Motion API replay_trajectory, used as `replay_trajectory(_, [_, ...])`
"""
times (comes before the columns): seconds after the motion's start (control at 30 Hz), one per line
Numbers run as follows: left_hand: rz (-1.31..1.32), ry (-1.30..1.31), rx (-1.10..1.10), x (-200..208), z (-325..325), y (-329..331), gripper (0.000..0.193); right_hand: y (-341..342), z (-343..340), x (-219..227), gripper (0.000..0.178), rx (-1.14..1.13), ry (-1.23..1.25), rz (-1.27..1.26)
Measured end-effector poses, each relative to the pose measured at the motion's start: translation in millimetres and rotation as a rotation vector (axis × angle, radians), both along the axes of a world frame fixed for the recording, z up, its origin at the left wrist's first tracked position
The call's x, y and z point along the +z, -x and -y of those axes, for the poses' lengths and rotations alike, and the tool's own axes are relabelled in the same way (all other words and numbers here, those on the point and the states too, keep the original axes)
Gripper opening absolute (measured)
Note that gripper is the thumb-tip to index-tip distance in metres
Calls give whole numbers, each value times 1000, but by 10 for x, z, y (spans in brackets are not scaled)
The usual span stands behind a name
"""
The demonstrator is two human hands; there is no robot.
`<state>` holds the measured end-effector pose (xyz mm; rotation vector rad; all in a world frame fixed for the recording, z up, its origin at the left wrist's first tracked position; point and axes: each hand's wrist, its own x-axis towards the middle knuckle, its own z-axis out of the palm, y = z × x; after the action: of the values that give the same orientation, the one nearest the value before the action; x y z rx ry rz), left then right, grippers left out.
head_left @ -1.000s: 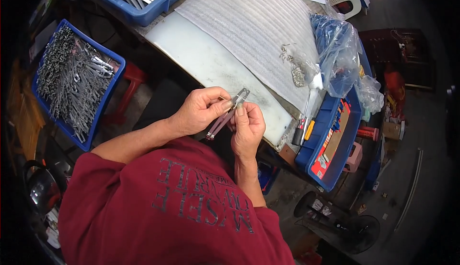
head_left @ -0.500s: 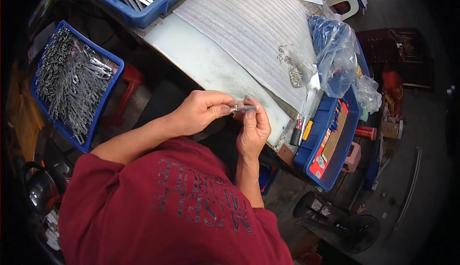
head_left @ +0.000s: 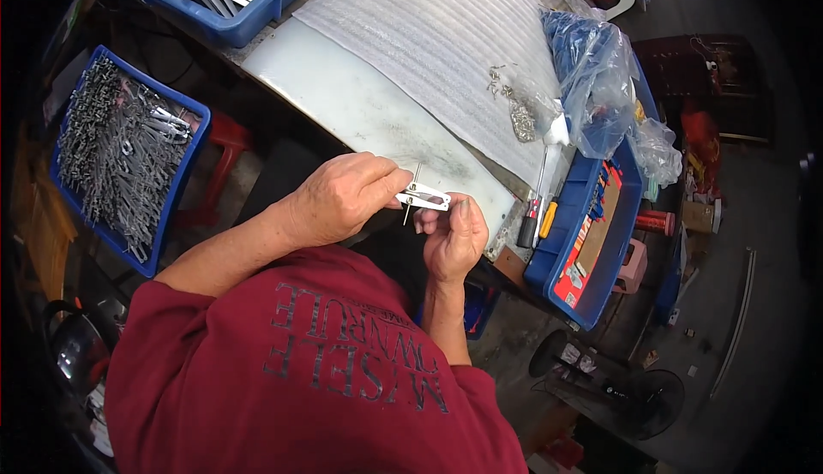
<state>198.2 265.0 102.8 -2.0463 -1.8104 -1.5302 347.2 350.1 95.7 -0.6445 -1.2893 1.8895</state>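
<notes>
My left hand is closed, pinching one end of a slotted, silver metal part between thumb and fingers. A thin pin sticks out on both sides of this part, and small round fittings sit near the pinched end. At the part's other end is my right hand, its fingers curled and thumb bent in. Whether those fingertips hold the part's tip or some small piece is too small to tell. Both hands are over the near edge of a white work board.
To the left, a blue bin is heaped with metal parts. Another blue bin holds blue-and-silver pieces. Foam sheet covers the table, with a bag of small fittings on it. A screwdriver lies beside a blue tray.
The metal part has turned so its slotted face and crosswise pin now show. My right fingers have shifted from around it to its far end. The whole view has moved slightly.
</notes>
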Motion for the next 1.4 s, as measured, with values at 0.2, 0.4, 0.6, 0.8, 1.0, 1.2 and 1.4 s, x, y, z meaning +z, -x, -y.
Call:
replay_trajectory(0.2, [-41,35,-7,33,10,8,27,4,9,-1,25,-4,29,-15])
replay_trajectory(0.4, [-27,13,-13,15,17,3,28,-36,-8,-3,15,-9,-8,98])
replay_trajectory(0.6, [-31,15,-15,-17,22,12,34,-7,9,2,12,-88,-90,226])
replay_trajectory(0.8, [-38,89,-13,6,27,5,36,18,30,-22,12,-138,-164,267])
replay_trajectory(1.0, [-72,142,19,6,37,-26,27,48,57,-35,13,-174,-210,292])
replay_trajectory(1.2, [-91,162,42,-6,22,-40,25,61,77,-14,14,-198,-193,311])
replay_trajectory(1.4, [-35,165,28,-65,-4,-57,24,75,58,-17,13,-199,-204,310])
